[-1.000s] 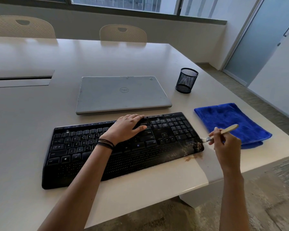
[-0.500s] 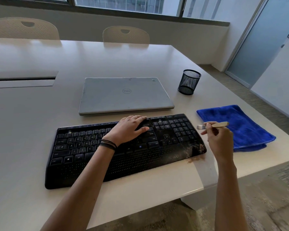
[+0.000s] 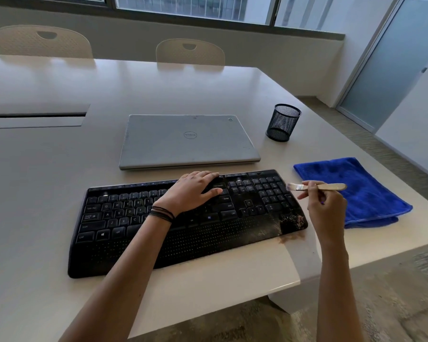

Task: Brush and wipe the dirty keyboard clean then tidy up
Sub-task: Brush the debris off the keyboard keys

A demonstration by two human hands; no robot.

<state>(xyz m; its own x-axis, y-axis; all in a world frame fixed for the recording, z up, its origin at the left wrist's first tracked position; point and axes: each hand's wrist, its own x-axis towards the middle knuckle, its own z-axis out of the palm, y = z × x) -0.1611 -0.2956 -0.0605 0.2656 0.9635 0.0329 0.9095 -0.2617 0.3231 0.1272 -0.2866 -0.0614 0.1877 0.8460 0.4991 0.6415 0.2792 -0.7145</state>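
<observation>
Now we see the black keyboard (image 3: 208,240) lying flat on the white table (image 3: 47,169), near its front edge, with the closed silver laptop (image 3: 188,141) at its twelve o'clock. Its keys look dull with dust, and a patch of brown crumbs (image 3: 292,220) sits on the palm rest at the four o'clock corner, some of it spilled onto the table just beside it. Our left hand (image 3: 195,191) rests flat on the middle keys with its fingers straight. Our right hand (image 3: 324,206) pinches the small pale-handled brush (image 3: 316,186), which lies almost level. A second ago its bristles were down at the crumb corner; they have since risen to the number pad's right edge at two o'clock, though we cannot tell whether they touch it. The left hand has stayed put. The folded blue cloth (image 3: 356,191) lies at three o'clock and the black mesh pen cup (image 3: 282,122) at one o'clock.
</observation>
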